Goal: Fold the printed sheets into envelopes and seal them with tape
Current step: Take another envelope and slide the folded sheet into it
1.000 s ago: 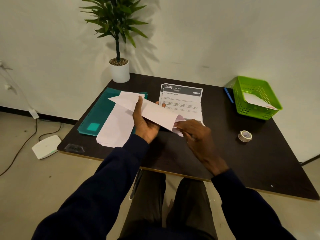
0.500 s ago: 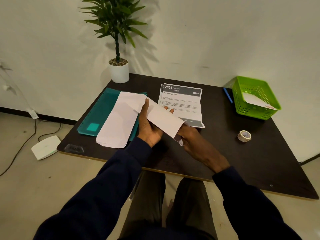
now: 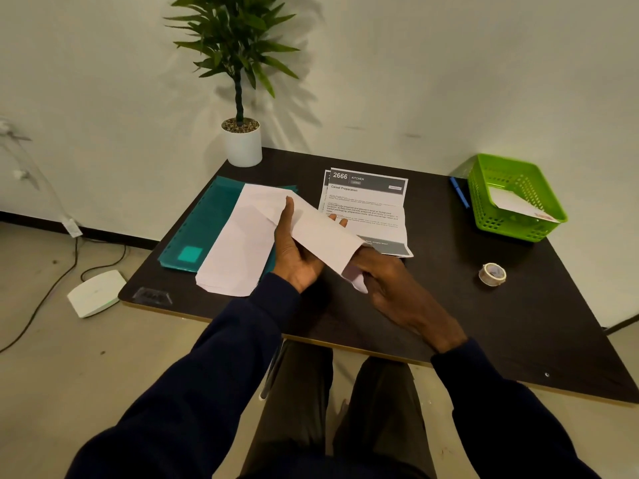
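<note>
My left hand (image 3: 294,250) grips a white envelope (image 3: 321,233) above the middle of the dark table (image 3: 518,323), thumb on top and fingertips showing past its far edge. My right hand (image 3: 390,281) is at the envelope's open right end, fingers tucked inside, with a folded white sheet (image 3: 356,280) poking out below. Printed sheets (image 3: 370,205) headed "2666 Kitchen" lie flat behind my hands. A small tape roll (image 3: 492,274) lies to the right.
Several blank envelopes (image 3: 235,257) lie on a teal folder (image 3: 204,223) at the left. A green basket (image 3: 515,197) holding an envelope stands at the back right beside a blue pen (image 3: 460,192). A potted plant (image 3: 242,140) stands at the back.
The held envelope has tilted lower and closer to the table. My right hand has pushed further into its open end, so less of the folded sheet shows.
</note>
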